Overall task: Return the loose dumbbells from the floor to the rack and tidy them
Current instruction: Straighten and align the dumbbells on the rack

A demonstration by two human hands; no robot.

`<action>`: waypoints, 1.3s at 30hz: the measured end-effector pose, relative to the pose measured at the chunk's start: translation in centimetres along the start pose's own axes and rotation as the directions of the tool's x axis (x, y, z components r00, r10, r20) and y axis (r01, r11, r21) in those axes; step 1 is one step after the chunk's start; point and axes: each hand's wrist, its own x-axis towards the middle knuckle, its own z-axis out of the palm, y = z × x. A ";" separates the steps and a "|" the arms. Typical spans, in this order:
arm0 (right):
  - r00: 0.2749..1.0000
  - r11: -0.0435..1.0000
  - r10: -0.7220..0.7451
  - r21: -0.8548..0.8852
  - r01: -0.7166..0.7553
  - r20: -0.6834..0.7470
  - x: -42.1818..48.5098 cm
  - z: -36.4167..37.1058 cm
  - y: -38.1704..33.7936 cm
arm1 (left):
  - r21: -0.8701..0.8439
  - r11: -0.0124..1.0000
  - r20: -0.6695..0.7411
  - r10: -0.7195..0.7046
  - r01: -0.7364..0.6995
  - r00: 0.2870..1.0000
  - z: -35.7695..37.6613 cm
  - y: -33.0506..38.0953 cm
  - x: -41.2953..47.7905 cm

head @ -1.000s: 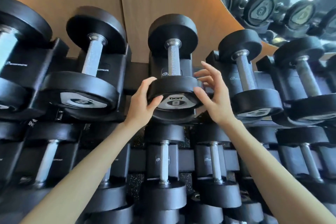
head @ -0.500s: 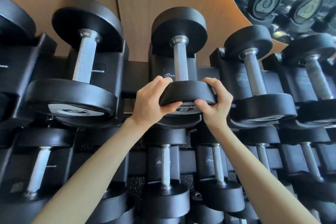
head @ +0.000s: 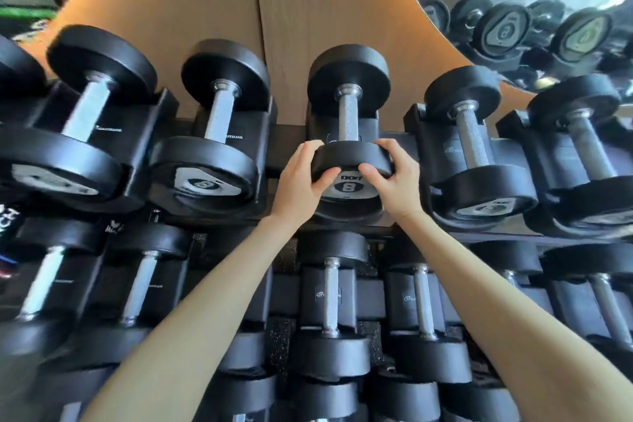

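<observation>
A black dumbbell (head: 349, 120) marked 8 lies in its cradle on the top tier of the rack (head: 281, 161), silver handle pointing away from me. My left hand (head: 303, 181) grips the near head from the left, thumb on its face. My right hand (head: 394, 178) grips the same head from the right, thumb beside the 8. Both sets of fingers curl over the head's upper edge.
Larger dumbbells (head: 212, 134) fill the cradles to the left, and more dumbbells (head: 476, 147) sit to the right. A lower tier (head: 330, 305) holds several more below my arms. A wooden wall panel (head: 308, 3) rises behind; a mirror (head: 534, 20) reflects dumbbells at upper right.
My hands went from open beside the near head to closed around it. The view has pulled back a little, showing more of the rack.
</observation>
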 end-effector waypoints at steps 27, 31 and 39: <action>0.881 0.717 -0.153 -0.563 0.410 0.448 -10.9 0.4 -9.5 | 0.798 0.600 0.059 -0.168 0.055 0.984 -17.3 1.8 -16.5; 0.888 0.717 -0.103 -0.586 0.378 0.447 -11.3 4.4 -9.8 | 0.777 0.629 0.104 -0.151 0.015 0.983 -20.0 -1.8 -15.0; 0.917 0.784 -0.086 -0.541 0.304 0.389 -6.0 12.5 -13.6 | 0.517 0.850 0.173 0.015 -0.104 0.985 -24.8 -8.8 -7.3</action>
